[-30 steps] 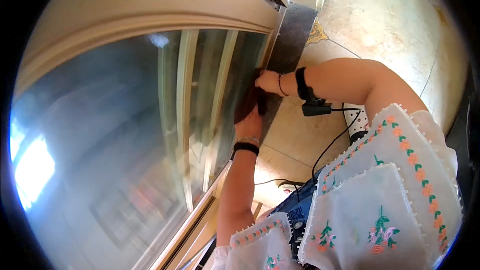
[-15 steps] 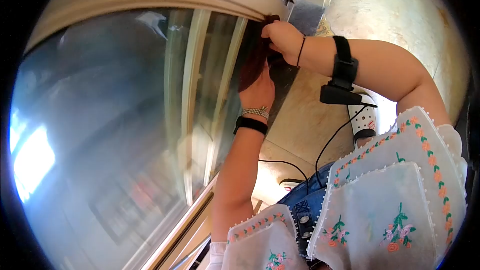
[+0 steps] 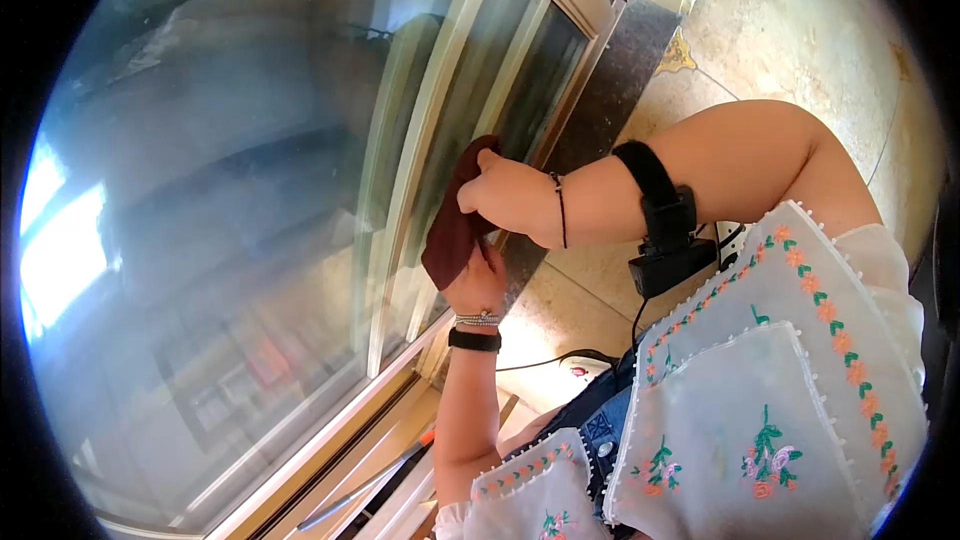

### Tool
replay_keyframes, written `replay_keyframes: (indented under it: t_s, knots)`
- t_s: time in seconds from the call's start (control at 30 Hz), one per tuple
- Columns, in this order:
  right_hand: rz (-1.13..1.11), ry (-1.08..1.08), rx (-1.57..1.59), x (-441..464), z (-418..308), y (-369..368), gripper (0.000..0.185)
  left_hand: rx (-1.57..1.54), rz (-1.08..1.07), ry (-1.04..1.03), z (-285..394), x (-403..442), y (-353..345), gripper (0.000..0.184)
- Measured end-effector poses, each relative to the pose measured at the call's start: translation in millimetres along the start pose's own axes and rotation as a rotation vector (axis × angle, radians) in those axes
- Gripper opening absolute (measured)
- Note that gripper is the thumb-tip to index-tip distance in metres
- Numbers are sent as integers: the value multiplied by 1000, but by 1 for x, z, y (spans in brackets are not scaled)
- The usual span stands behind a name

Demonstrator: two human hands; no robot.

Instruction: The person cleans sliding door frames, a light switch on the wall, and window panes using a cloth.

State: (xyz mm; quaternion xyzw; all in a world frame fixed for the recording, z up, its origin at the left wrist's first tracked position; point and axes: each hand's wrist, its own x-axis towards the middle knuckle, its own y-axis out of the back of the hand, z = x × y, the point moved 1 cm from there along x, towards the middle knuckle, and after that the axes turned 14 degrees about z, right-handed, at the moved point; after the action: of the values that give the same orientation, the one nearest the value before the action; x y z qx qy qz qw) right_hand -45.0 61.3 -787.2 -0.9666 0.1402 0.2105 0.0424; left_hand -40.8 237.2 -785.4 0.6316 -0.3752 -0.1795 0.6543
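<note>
A dark maroon cloth (image 3: 452,232) hangs between my two hands, close in front of a glass pane (image 3: 260,180). My right hand (image 3: 512,198) is closed on the cloth's upper part, with fingers curled and partly hidden. Just below it, my left hand (image 3: 480,282) grips the lower part; the cloth covers most of its fingers. Whether the cloth presses on the glass I cannot tell for certain.
Pale frame bars (image 3: 425,150) show behind or in the glass. A dark stone sill (image 3: 625,85) runs beside the frame, with tiled floor (image 3: 780,40) beyond. A cable (image 3: 560,355) trails from a black device (image 3: 672,262) strapped to my right forearm.
Both hands and the cloth have shifted down and left in view, away from the pane's upper corner. The view has turned, showing more of the frame's corner. Both hands still hold the cloth.
</note>
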Motion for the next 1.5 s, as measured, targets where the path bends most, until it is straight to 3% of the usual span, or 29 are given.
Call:
replay_keyframes:
  t_s: [0.07,0.13,0.2,0.23,0.27,0.4,0.53,0.67,0.77,0.87,0.93,1.0,1.07,1.2,1.3,1.43,1.5]
  knots:
    - [-83,-37,166,-1,-10,12,30,21,3,-30,-2,-4,-4,58]
    - [-72,29,55,1,-15,20,24,64,-30,2,-1,-1,-13,58]
    - [28,-151,281,7,-16,27,18,27,5,1,2,7,-22,58]
    - [21,-4,235,12,-13,34,13,-8,41,-5,4,11,-27,58]
    - [32,-222,422,14,-19,43,10,-15,42,-1,8,18,-29,58]
    - [181,-351,638,20,-41,70,5,-64,90,-50,25,54,-35,55]
    - [304,-214,667,37,-39,84,2,-118,185,-95,41,88,-32,49]
    - [246,-193,652,24,-48,90,4,-218,225,-126,48,107,-19,48]
    - [199,-38,548,10,-51,83,8,-188,198,-149,42,97,-17,46]
    - [185,-47,456,-4,-50,72,13,-197,219,-133,40,85,-7,47]
    - [182,159,325,-8,-41,59,28,-181,210,-151,39,71,-3,47]
    - [66,37,298,-20,-41,55,34,-130,184,-33,31,44,-19,49]
    - [-9,-27,298,-27,-33,34,27,-11,196,-45,22,21,-32,45]
    - [52,52,408,-37,-13,-14,30,1,11,146,12,-5,-31,52]
    - [-115,61,365,-41,-12,-17,24,133,-108,230,-5,-33,-31,48]
    - [-178,-63,369,-38,-22,5,18,153,24,147,-31,-61,-51,45]
    - [-199,417,369,-28,-11,5,12,9,254,156,-7,-36,-34,42]
